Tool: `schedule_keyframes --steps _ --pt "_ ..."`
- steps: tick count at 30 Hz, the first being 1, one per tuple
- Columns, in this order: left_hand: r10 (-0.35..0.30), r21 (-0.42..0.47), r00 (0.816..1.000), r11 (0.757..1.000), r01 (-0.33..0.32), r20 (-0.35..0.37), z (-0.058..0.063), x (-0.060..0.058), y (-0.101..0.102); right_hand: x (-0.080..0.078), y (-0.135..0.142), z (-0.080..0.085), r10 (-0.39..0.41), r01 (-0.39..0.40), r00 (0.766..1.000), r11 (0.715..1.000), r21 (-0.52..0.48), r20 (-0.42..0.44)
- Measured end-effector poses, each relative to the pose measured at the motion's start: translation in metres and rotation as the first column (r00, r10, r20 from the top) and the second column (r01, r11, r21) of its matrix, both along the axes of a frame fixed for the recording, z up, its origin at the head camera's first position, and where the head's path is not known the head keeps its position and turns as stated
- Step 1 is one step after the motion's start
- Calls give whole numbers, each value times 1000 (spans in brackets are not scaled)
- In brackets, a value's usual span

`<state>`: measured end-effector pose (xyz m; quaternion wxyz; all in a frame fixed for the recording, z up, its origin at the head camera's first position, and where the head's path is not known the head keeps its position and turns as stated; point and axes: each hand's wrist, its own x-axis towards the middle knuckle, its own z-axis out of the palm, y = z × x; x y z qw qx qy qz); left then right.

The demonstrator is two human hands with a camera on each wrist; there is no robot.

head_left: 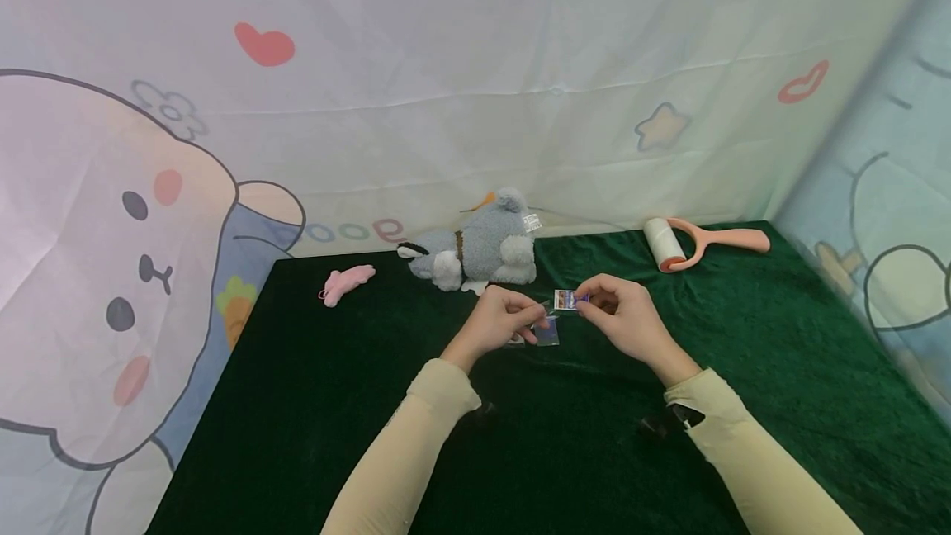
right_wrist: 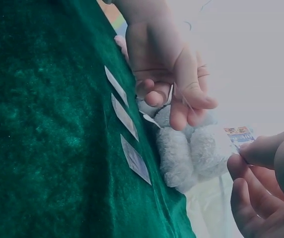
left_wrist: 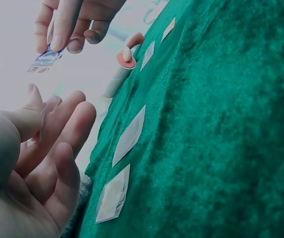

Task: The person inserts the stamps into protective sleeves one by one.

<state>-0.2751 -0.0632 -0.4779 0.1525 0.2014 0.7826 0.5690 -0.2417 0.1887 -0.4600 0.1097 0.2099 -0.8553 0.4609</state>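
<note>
My right hand [head_left: 626, 319] pinches a small printed card [head_left: 565, 300] between thumb and fingers, above the green cloth. The card's coloured picture side [right_wrist: 238, 134] shows in the right wrist view. Facing it, my left hand [head_left: 503, 319] holds a thin, clear plastic piece [left_wrist: 42, 125], like a small sleeve, between thumb and fingers. Its other fingers are loosely bent. Card and plastic piece are apart. On the cloth below the hands lie several small flat sleeved cards, one bluish [head_left: 547, 332] and one paler [left_wrist: 113, 194]; the left hand partly covers the paler ones in the head view.
A grey plush toy [head_left: 486, 246] lies at the back edge of the green-covered table [head_left: 297, 436]. Left of it is a small pink plush item [head_left: 347, 283]. A lint roller [head_left: 664, 244] with a peach handle lies at the back right. Printed fabric hangs behind.
</note>
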Motion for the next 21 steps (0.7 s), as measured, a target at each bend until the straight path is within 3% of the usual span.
schedule_keyframes --steps 10,21 --pt "-37 36 999 999 37 -2 1 -1 0 0 -2 -3 -9 8 1000 999 43 22" --pt "-31 40 999 999 33 -36 1 -2 -1 2 -3 -1 2 -4 1000 998 67 21"
